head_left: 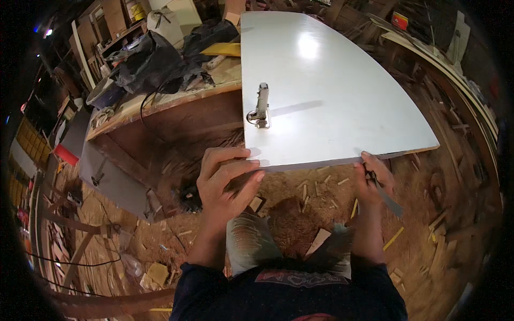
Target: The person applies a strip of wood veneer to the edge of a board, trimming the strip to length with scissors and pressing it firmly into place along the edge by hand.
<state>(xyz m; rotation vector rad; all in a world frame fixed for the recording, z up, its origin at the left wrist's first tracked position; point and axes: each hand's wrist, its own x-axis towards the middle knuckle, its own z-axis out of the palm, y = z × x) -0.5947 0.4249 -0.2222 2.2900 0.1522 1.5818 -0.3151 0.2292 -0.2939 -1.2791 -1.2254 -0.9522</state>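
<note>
A white panel point(342, 75) with a curved right side has a metal hinge point(261, 105) near its left edge. A grey strip point(316, 163) runs along its near edge. My left hand point(225, 182) grips the near left corner, fingertips on the white face and thumb against the strip. My right hand point(373, 179) is at the same edge farther right, fingers closed on the strip, whose loose grey end hangs down past that hand. A dark shape among those fingers is too small to make out.
A wooden cabinet point(123, 125) stands at left, topped by black plastic sheets point(144, 64), a yellow item point(219, 49) and a blue bucket point(104, 96). Boards point(455, 64) line the right. Offcuts and shavings litter the floor point(160, 241); cables lie at lower left.
</note>
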